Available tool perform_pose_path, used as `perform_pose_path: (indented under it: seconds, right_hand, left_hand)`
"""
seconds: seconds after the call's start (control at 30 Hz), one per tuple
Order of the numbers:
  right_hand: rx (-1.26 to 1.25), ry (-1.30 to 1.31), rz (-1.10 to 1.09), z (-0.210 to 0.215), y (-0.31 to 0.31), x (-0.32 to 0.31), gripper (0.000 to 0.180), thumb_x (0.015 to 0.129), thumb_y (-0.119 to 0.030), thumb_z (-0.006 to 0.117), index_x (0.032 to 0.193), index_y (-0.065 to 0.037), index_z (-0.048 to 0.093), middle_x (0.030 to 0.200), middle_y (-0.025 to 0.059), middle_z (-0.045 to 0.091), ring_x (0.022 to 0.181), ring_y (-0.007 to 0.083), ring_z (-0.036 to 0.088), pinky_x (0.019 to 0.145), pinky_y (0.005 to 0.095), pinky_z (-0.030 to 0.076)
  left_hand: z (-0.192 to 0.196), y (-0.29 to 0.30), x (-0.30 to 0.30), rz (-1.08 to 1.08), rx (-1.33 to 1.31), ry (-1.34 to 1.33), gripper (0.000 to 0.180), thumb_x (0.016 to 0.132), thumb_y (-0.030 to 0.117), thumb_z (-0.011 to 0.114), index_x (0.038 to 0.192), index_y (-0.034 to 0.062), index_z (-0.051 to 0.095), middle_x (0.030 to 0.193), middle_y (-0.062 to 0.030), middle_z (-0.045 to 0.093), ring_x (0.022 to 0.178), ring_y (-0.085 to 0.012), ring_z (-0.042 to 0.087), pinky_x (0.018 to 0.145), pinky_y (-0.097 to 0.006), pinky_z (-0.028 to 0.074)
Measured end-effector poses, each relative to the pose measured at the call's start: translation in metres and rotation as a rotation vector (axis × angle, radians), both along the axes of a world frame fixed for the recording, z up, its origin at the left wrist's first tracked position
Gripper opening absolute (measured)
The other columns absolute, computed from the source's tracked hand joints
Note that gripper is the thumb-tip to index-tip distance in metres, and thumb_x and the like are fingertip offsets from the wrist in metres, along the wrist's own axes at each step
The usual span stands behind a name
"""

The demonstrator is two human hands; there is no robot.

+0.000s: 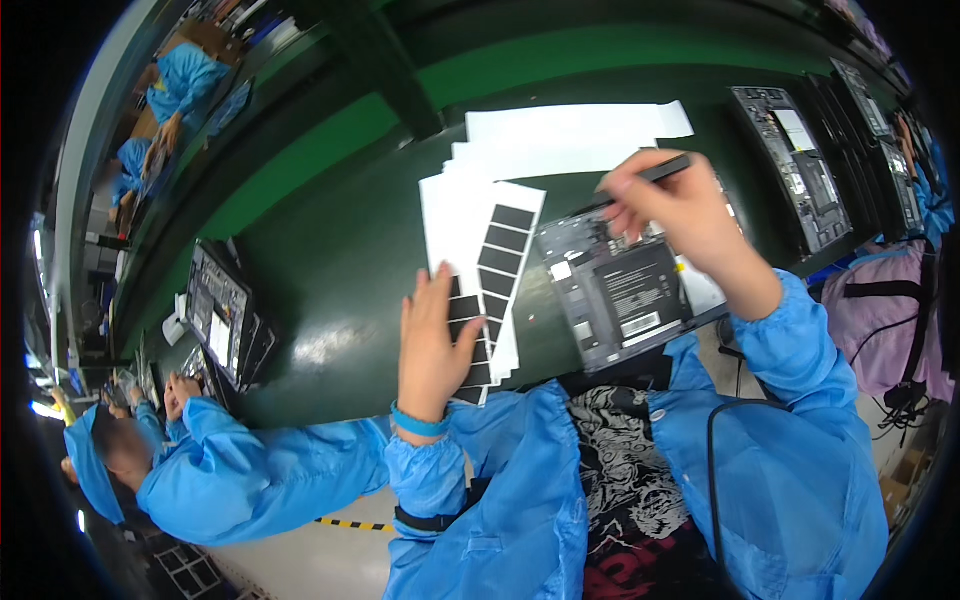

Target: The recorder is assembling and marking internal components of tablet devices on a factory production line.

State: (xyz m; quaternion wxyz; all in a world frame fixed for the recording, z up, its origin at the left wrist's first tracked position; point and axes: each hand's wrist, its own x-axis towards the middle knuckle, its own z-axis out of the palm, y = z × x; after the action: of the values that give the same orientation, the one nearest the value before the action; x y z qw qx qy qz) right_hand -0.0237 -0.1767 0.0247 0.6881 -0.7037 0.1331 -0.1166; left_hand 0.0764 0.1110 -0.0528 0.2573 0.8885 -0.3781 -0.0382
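Observation:
My left hand (pixel 430 350) lies flat, fingers stretched, on a white sheet carrying a column of black rectangular stickers. A second sticker sheet (pixel 507 250) slants beside it, over more white paper. On the right, an opened laptop base (pixel 580 285) rests at the table's front edge, its black battery (pixel 642 292) and inner parts exposed. Above its far part hovers my right hand (pixel 680 205), fingers closed around a slim black pen-like tool (pixel 668 168). The tool's tip points left; my fingers partly hide it, and blur leaves its exact kind unclear.
Long white sheets (pixel 570 135) lie across the far side of the dark green table (pixel 340 260). More opened laptop bases stand at the right (pixel 795 165) and lean in a stack at the left (pixel 220 310). A co-worker in blue (pixel 240 470) sits to my left. A pink bag (pixel 885 315) is at the right.

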Motion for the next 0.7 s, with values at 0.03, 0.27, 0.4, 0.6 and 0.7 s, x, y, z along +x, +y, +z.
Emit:
perform_pose_path:
  seconds: [0.03,0.27,0.4,0.6,0.7]
  right_hand:
    - [0.003,0.063,0.035,-0.001,0.024,0.011,0.019,0.089,-0.015,0.064,0.095,0.003,0.067,0.076,0.0105,0.068,0.064,0.0126,0.066,0.055,0.026,0.053]
    - [-0.373,0.056,0.11,-0.047,0.1,0.07,0.022,0.085,-0.016,0.063,0.089,0.005,0.069,0.071,0.0154,0.068,0.063,0.021,0.067,0.058,0.0317,0.052]
    - [-0.434,0.096,0.106,-0.063,0.101,0.08,0.021,0.087,-0.015,0.063,0.091,0.005,0.068,0.069,0.0083,0.067,0.06,0.0133,0.065,0.055,0.0273,0.051]
    - [-0.192,0.038,0.032,-0.039,0.076,0.067,0.018,0.09,-0.015,0.062,0.091,0.002,0.067,0.075,0.008,0.067,0.065,0.0106,0.064,0.056,0.0232,0.051]
    - [-0.116,-0.083,-0.176,-0.02,-0.013,0.042,0.017,0.092,-0.016,0.061,0.093,0.0,0.066,0.075,0.0074,0.067,0.064,0.0118,0.064,0.053,0.0233,0.048]
  left_hand:
    - [-0.001,0.001,-0.003,-0.012,0.064,0.014,0.069,0.083,0.014,0.069,0.143,0.0013,0.038,0.145,-0.0182,0.043,0.138,-0.0391,0.033,0.112,-0.05,0.027]
    - [-0.018,-0.003,-0.007,0.121,-0.091,-0.003,0.079,0.078,0.03,0.076,0.141,0.0013,0.039,0.14,-0.0151,0.049,0.135,-0.0333,0.04,0.111,-0.051,0.027]
    - [-0.018,-0.001,-0.005,0.151,-0.111,-0.027,0.079,0.075,0.032,0.078,0.138,0.0012,0.041,0.137,-0.0162,0.051,0.132,-0.0329,0.043,0.11,-0.05,0.028]
    - [-0.015,0.001,-0.002,0.12,-0.156,-0.03,0.073,0.077,0.026,0.076,0.136,-0.001,0.042,0.133,-0.022,0.051,0.126,-0.0373,0.046,0.105,-0.046,0.034]
    - [0.016,-0.001,0.001,0.061,-0.187,0.083,0.056,0.084,0.017,0.069,0.132,-0.0029,0.047,0.129,-0.0232,0.053,0.118,-0.0387,0.051,0.1,-0.044,0.039]
